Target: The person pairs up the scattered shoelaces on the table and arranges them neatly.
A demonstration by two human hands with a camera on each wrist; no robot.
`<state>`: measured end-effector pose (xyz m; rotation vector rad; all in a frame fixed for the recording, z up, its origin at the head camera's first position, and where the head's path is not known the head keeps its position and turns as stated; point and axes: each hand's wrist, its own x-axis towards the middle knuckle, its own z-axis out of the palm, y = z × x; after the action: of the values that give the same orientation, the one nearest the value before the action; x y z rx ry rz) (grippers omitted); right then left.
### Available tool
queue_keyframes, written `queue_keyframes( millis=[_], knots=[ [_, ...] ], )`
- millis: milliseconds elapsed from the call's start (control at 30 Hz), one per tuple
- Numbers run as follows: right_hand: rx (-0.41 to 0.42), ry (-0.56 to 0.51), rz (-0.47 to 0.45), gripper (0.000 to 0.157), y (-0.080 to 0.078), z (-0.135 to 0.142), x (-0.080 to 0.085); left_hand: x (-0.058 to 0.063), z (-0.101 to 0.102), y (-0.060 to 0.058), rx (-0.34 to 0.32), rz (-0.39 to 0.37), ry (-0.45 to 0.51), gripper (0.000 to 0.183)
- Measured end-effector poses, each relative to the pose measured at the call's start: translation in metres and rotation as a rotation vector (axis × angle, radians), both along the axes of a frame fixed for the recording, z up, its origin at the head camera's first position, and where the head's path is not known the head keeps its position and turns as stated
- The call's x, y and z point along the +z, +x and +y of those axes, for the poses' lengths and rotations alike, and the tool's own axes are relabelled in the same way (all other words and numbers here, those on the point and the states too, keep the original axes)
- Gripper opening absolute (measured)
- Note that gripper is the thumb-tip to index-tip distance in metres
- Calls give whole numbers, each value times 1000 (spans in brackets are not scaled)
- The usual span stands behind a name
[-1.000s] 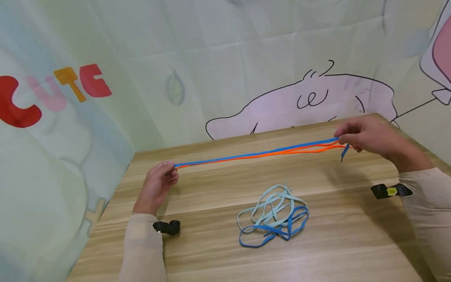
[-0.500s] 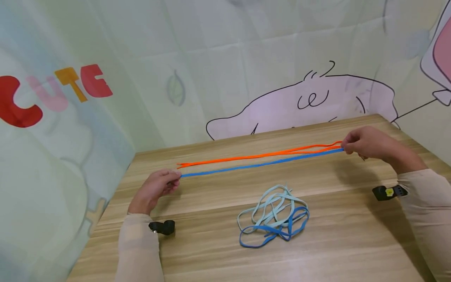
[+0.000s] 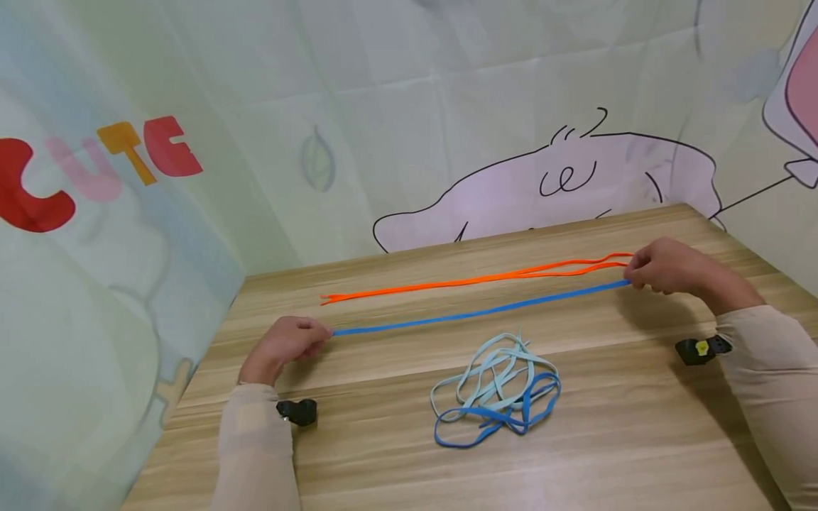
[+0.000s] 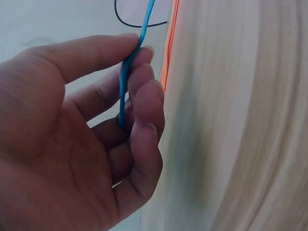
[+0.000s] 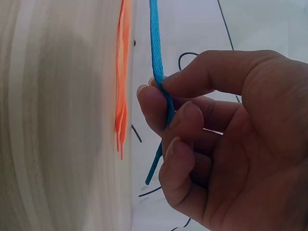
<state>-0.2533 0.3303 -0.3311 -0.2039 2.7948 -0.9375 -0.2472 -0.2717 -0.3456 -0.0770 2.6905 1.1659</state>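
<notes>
A blue shoelace (image 3: 473,314) is stretched straight between my two hands, in front of an orange shoelace. My left hand (image 3: 289,346) pinches one end between thumb and forefinger; in the left wrist view the lace's tip lies against the curled fingers (image 4: 147,103). At the other end my right hand (image 3: 671,268) pinches the lace, and its tipped end (image 5: 153,168) hangs below the fingers in the right wrist view. Behind it the orange shoelace (image 3: 441,285) lies lengthwise on the wooden table, its strands parting toward the right.
A loose tangle of pale green shoelace (image 3: 492,372) and another blue shoelace (image 3: 469,445) lies nearer on the table (image 3: 383,433). A printed cloth backdrop (image 3: 409,142) rises behind the table's far edge and along its left side.
Both hands have brought the stretched blue shoelace from over the orange one toward the front, lowering it in view. The orange shoelace and the tangle have stayed in place.
</notes>
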Motion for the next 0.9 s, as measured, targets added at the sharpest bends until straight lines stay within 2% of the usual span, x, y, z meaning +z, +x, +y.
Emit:
queue_keyframes(
  millis=[167, 433, 700, 900],
  knots=[
    [1, 34, -7, 12, -1, 4, -4, -1, 1, 1, -15, -20, -35, 20],
    [30, 124, 40, 14, -4, 10, -9, -3, 5, 2, -31, -16, -64, 24],
    [25, 154, 29, 17, -4, 12, -9, -2, 9, 2, -81, 20, -202, 19],
    [14, 176, 35, 17, -4, 14, -12, 1, 12, 4, -64, 17, -248, 17]
  ],
)
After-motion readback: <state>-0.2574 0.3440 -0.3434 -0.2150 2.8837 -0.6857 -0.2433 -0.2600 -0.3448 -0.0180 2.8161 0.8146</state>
